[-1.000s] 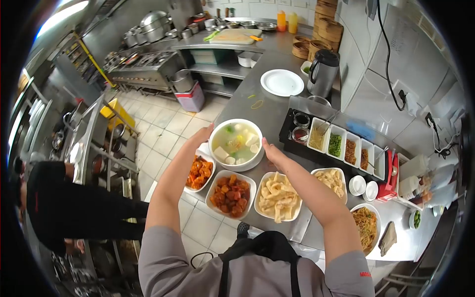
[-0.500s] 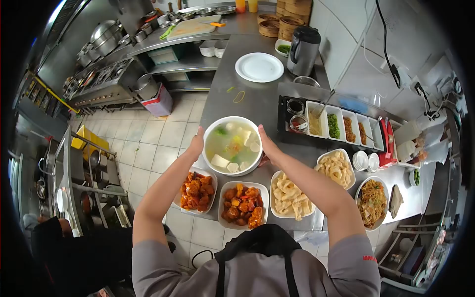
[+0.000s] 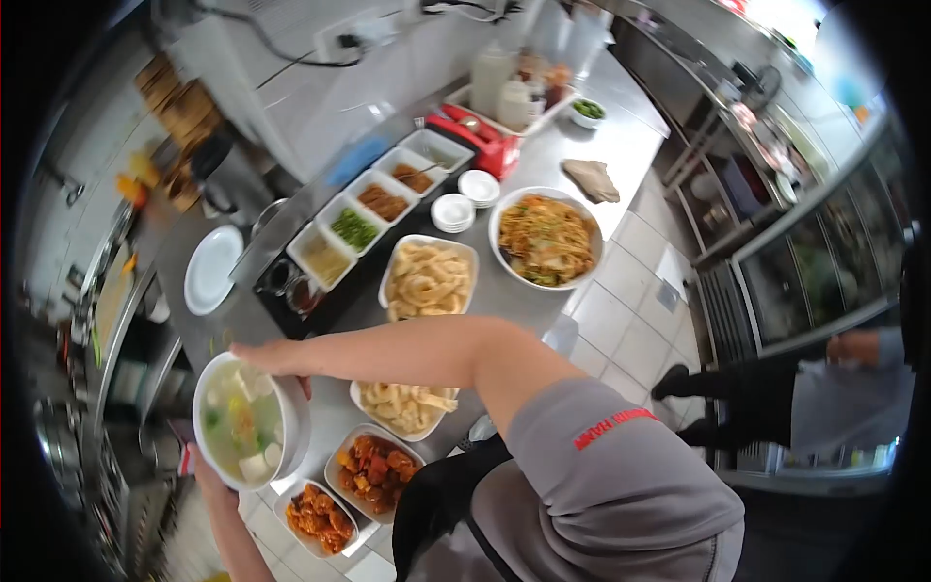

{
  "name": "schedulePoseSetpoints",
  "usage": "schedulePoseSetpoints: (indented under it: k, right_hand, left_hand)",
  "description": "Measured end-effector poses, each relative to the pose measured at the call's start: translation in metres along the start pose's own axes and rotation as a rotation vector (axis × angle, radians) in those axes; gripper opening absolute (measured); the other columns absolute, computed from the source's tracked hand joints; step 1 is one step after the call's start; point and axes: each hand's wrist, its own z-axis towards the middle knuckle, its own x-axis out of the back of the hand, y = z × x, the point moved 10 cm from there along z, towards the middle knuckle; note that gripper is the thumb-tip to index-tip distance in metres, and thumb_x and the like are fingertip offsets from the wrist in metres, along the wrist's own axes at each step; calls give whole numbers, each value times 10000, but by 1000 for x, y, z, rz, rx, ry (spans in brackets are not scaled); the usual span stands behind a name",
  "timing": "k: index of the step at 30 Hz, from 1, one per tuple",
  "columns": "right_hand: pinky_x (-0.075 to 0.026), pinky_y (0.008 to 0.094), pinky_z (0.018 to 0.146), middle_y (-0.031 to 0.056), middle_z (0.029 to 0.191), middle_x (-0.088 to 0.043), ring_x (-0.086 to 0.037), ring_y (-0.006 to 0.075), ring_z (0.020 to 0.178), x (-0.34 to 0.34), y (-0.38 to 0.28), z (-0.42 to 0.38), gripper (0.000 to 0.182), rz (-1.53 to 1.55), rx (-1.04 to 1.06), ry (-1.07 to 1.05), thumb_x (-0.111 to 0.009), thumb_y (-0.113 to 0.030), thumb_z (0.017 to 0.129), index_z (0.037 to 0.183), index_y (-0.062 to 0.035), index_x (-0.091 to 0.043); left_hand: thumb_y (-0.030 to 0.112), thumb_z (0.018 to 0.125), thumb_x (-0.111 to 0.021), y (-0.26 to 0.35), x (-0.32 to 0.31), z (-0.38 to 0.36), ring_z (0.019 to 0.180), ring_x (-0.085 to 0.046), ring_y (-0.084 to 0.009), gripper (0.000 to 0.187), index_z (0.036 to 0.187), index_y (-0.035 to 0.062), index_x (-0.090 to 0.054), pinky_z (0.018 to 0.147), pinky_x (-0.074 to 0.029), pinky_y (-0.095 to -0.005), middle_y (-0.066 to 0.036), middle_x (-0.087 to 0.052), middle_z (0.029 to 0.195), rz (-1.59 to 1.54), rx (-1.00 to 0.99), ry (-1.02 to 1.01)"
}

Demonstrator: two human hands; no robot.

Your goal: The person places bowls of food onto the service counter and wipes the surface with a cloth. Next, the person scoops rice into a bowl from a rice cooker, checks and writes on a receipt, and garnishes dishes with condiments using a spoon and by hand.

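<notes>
Left arm (image 3: 242, 545) cut off at bottom edge; left hand (image 3: 213, 483) blurred, fingertips hard to make out. Right arm (image 3: 407, 351) bent, stretched left across scene, hiding part of near fried-strip dish (image 3: 402, 409). Wide two-handed hold on soup bowl (image 3: 293, 427), far left of noodle bowl (image 3: 546, 241); right hand (image 3: 272, 359) at far side, left hand at near side.

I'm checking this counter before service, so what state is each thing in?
Soup bowl: well filled, held by left hand and right hand
White plate: empty
Noodles: heaped in a bowl
Pale fried pieces: heaped in two dishes
Red-sauced pieces: glazed, in two dishes
Small white dishes: stacked
</notes>
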Motion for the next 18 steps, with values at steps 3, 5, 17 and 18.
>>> schedulePoseSetpoints:
  k: [3,5,17,18]
  right_hand:
    - [-496,579,645,214,1186,-481,-557,457,922,13,-12,-32,783,-13,-21,-1,-215,-703,785,1250,-115,-441]
    - [-504,561,638,214,1162,-501,-571,445,900,24,-17,-52,767,2,31,-19,-210,-690,794,1250,-117,-437]
    - [-506,534,673,178,1081,-571,-594,377,908,197,5,-216,809,8,52,141,-95,-703,780,1248,-134,-431]
    - [-505,536,677,177,1082,-571,-593,381,907,216,12,-237,806,6,44,166,-97,-701,782,1247,-134,-432]
  left_hand:
    - [444,940,-241,16,-30,-18,1149,-452,-257,553,1280,28,-372,960,-365,-356,-110,-440,1279,9,64,-13]
    - [448,938,-241,26,-56,-29,1141,-458,-261,557,1281,28,-368,950,-373,-360,-116,-437,1279,27,86,-30]
    - [455,933,-262,43,-314,-62,1030,-540,-238,543,1199,23,-454,861,-444,-357,-115,-533,1148,130,50,-237]
    - [452,934,-259,38,-342,-66,1030,-540,-236,540,1200,24,-454,863,-444,-356,-114,-533,1149,128,62,-257]
